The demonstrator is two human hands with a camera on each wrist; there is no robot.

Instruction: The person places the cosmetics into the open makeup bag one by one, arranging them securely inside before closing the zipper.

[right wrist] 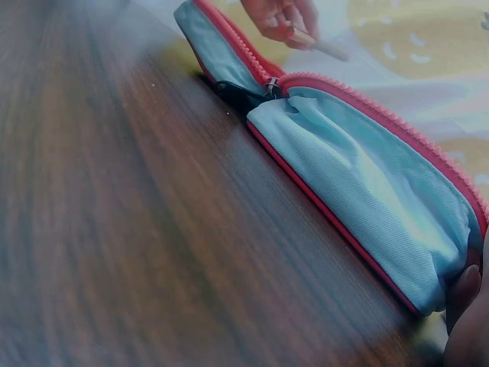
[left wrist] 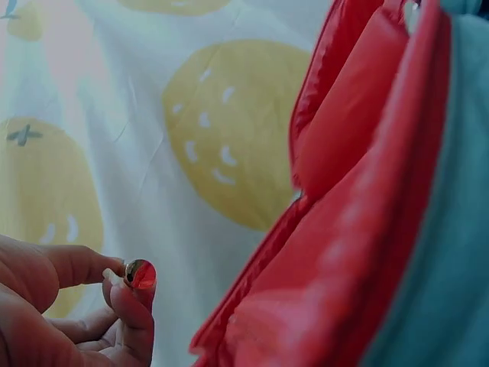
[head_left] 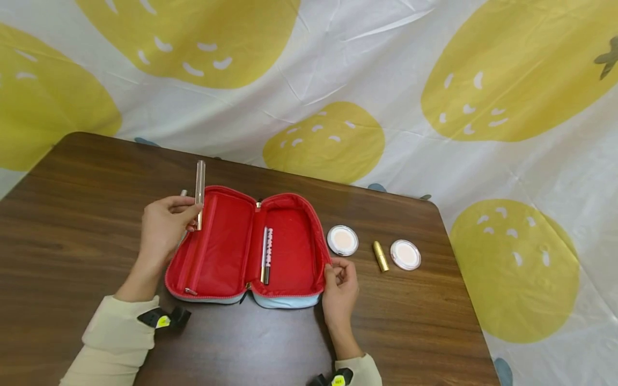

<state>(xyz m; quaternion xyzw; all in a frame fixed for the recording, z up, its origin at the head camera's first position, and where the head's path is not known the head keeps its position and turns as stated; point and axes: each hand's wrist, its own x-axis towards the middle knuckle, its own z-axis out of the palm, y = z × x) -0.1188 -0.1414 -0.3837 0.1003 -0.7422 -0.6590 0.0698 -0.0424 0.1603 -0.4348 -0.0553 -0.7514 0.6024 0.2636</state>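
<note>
An unzipped cosmetic bag (head_left: 232, 246), red inside and pale blue outside, lies spread on the table. My left hand (head_left: 166, 222) pinches a slim cosmetic tube (head_left: 200, 187), clear with a gold end, upright above the bag's left half. In the left wrist view the tube's shiny round end (left wrist: 140, 274) shows between thumb and fingers. My right hand (head_left: 341, 289) grips the rim of the bag's right half; in the right wrist view the thumb (right wrist: 464, 287) presses its blue side. Two slim sticks, one silvery (head_left: 263, 254) and one patterned pink and white (head_left: 269, 254), lie inside that half.
Right of the bag lie a round compact (head_left: 343, 240), a gold lipstick tube (head_left: 380, 256) and a second compact (head_left: 405, 254). A small pale tip (head_left: 183, 193) shows behind my left hand; its kind is hidden. A lemon-print cloth (head_left: 323, 142) hangs behind the wooden table (head_left: 72, 241).
</note>
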